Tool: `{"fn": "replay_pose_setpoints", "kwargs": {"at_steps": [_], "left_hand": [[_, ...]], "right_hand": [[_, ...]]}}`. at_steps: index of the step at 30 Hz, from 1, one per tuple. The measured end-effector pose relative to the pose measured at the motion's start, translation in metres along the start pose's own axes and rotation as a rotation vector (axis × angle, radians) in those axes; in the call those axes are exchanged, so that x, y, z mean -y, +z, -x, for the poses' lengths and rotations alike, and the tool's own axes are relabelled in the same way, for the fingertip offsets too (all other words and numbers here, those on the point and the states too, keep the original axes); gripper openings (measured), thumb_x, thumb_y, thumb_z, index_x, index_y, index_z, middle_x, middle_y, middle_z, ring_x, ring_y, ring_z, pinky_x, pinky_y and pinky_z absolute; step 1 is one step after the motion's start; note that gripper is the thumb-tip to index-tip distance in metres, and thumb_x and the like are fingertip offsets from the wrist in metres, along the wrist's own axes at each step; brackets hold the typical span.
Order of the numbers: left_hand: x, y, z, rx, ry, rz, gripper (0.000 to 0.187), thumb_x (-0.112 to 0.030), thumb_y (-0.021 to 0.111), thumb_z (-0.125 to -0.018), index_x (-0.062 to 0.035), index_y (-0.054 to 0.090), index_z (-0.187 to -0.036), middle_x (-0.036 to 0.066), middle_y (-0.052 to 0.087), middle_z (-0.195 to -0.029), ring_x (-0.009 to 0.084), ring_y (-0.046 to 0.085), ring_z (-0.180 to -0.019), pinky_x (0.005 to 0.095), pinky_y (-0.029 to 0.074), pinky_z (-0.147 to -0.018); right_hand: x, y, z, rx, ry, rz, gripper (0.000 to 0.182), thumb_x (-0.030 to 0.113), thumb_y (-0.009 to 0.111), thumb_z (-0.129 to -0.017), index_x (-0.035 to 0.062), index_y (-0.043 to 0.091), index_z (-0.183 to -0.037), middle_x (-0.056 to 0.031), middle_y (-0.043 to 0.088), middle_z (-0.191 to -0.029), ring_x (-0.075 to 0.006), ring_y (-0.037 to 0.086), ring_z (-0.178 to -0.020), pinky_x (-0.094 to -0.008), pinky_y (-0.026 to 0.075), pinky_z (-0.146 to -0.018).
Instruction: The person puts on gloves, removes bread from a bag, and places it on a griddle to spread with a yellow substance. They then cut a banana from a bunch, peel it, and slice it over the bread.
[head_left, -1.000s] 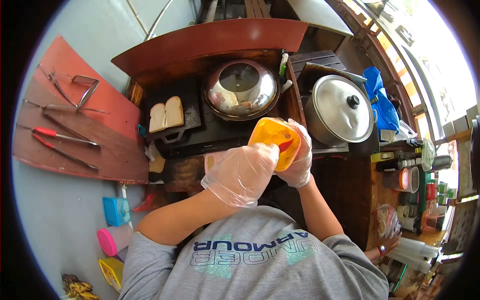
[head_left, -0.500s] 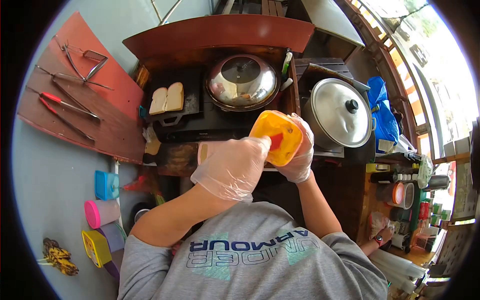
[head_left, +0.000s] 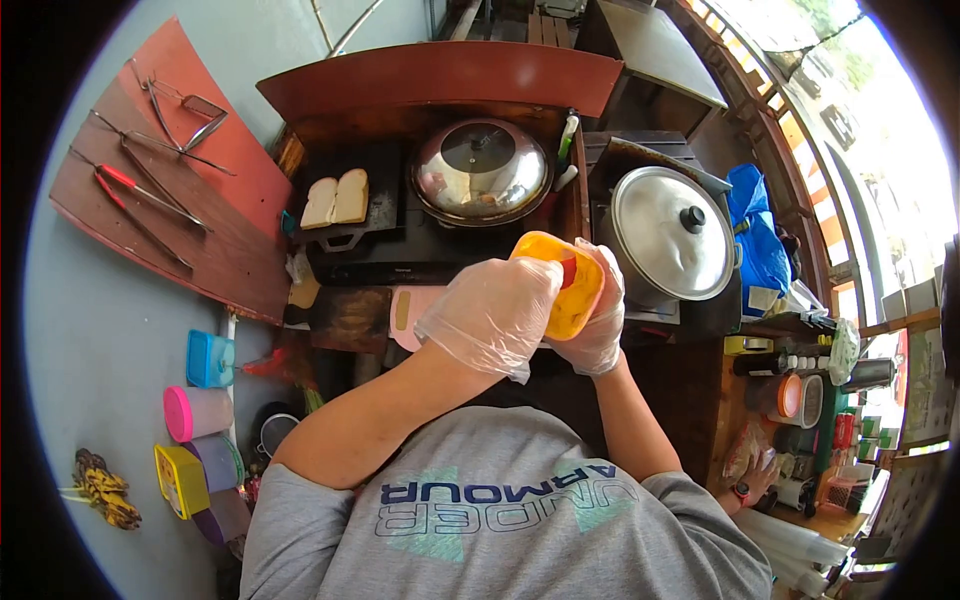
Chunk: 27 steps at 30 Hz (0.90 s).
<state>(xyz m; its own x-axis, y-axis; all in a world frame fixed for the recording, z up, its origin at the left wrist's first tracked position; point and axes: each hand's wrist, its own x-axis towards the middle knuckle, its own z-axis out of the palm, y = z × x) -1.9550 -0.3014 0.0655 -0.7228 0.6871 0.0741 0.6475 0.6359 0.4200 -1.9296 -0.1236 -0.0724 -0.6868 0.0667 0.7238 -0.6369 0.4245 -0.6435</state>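
Note:
Both my hands wear clear plastic gloves. My right hand (head_left: 603,325) is wrapped round the far side of a yellow-orange plastic tub (head_left: 543,243), tilted so that its opening faces me. Yellow spread smears the inside of the tub. My left hand (head_left: 490,312) is closed at the tub's mouth, around a red flat utensil (head_left: 569,272) whose other end is hidden by the glove and tub. On the black griddle (head_left: 384,208) ahead to the left lie two slices of white bread (head_left: 335,199), side by side.
A domed lidded pan (head_left: 482,175) sits beside the griddle. To the right stands a big lidded pot (head_left: 672,235). Tongs (head_left: 150,200) hang on the red board at left. Below the stove lies a pink board (head_left: 405,318). Another person's hand (head_left: 758,480) is at the right shelf.
My left hand has shifted slightly right and up over the tub, with the red utensil moving toward the tub's upper right. The other person's hand has opened out at the shelf.

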Motion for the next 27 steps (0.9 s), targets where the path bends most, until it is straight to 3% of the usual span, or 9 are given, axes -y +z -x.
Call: {"fn": "replay_pose_setpoints", "kwargs": {"at_steps": [8,12,14,15,20,22,23,24,27], "left_hand": [[0.002,0.014,-0.009,-0.094,0.139,0.021,0.038,-0.018,0.082,-0.079,0.0023,0.073,-0.110,0.022,0.075,-0.098,0.0361,0.075,-0.085,0.0397,0.062,-0.082],[0.010,0.022,-0.011,-0.099,0.163,0.254,0.031,-0.014,0.079,-0.086,0.0041,0.073,-0.110,0.023,0.075,-0.096,0.0361,0.074,-0.090,0.0378,0.060,-0.084],[0.015,0.027,-0.010,-0.118,0.086,0.425,0.019,-0.007,0.074,-0.092,0.0045,0.075,-0.107,0.023,0.075,-0.099,0.0335,0.074,-0.089,0.0345,0.059,-0.083],[0.018,0.033,-0.009,-0.116,-0.060,0.576,0.011,0.000,0.069,-0.095,0.0045,0.076,-0.103,0.019,0.077,-0.099,0.0251,0.074,-0.086,0.0317,0.057,-0.081],[0.050,0.042,0.019,-0.165,-0.235,0.745,0.012,0.003,0.070,-0.094,0.0039,0.075,-0.105,0.006,0.075,-0.092,0.0113,0.067,-0.081,0.0269,0.056,-0.075],[0.066,0.039,0.039,-0.276,-0.396,0.895,0.012,-0.002,0.073,-0.095,0.0024,0.074,-0.105,0.006,0.074,-0.087,0.0082,0.064,-0.072,0.0239,0.052,-0.064],[0.090,0.046,0.049,-0.309,-0.405,0.927,0.013,-0.009,0.074,-0.096,0.0000,0.072,-0.106,0.004,0.069,-0.079,0.0049,0.056,-0.060,0.0206,0.042,-0.051],[0.108,0.048,0.061,-0.315,-0.426,0.921,0.013,-0.009,0.074,-0.096,0.0000,0.072,-0.106,0.004,0.069,-0.079,0.0049,0.056,-0.060,0.0206,0.042,-0.051],[0.151,0.046,0.093,-0.437,-0.844,1.163,0.019,-0.017,0.074,-0.098,0.0001,0.071,-0.107,0.001,0.063,-0.074,0.0046,0.047,-0.051,0.0214,0.034,-0.046]], "right_hand": [[-0.005,-0.020,0.009,-0.007,0.138,-0.134,0.111,0.021,0.103,-0.064,0.0102,0.036,-0.151,-0.0150,0.053,-0.139,-0.0283,0.060,-0.125,-0.0384,0.047,-0.111],[0.009,-0.031,-0.001,0.006,0.109,-0.110,0.109,0.018,0.101,-0.068,0.0093,0.033,-0.154,-0.0155,0.056,-0.137,-0.0273,0.061,-0.125,-0.0381,0.049,-0.110],[0.017,-0.029,-0.005,0.054,0.082,-0.108,0.122,0.011,0.098,-0.071,0.0111,0.018,-0.163,-0.0146,0.053,-0.142,-0.0246,0.058,-0.131,-0.0399,0.048,-0.112],[0.012,-0.025,0.000,0.043,0.080,-0.109,0.123,0.012,0.098,-0.072,0.0074,0.017,-0.164,-0.0154,0.053,-0.142,-0.0244,0.059,-0.128,-0.0389,0.050,-0.110],[0.014,-0.005,0.040,-0.001,0.374,-0.060,0.118,0.011,0.097,-0.073,0.0013,0.018,-0.160,-0.0162,0.054,-0.141,-0.0264,0.060,-0.129,-0.0383,0.049,-0.111],[0.010,0.008,0.064,0.031,0.525,-0.284,0.115,0.011,0.095,-0.074,0.0013,0.019,-0.159,-0.0160,0.054,-0.141,-0.0267,0.060,-0.129,-0.0379,0.049,-0.110],[0.004,0.015,0.080,0.095,0.566,-0.276,0.112,0.011,0.093,-0.076,0.0015,0.019,-0.159,-0.0160,0.055,-0.140,-0.0272,0.060,-0.129,-0.0384,0.049,-0.111],[-0.002,0.025,0.093,0.147,0.559,-0.338,0.109,0.010,0.092,-0.077,0.0006,0.019,-0.158,-0.0161,0.056,-0.139,-0.0269,0.059,-0.130,-0.0394,0.047,-0.112],[-0.022,0.061,0.137,0.313,0.666,-0.321,0.108,0.014,0.092,-0.077,-0.0029,0.021,-0.156,-0.0159,0.057,-0.135,-0.0265,0.056,-0.130,-0.0390,0.044,-0.115]]}}
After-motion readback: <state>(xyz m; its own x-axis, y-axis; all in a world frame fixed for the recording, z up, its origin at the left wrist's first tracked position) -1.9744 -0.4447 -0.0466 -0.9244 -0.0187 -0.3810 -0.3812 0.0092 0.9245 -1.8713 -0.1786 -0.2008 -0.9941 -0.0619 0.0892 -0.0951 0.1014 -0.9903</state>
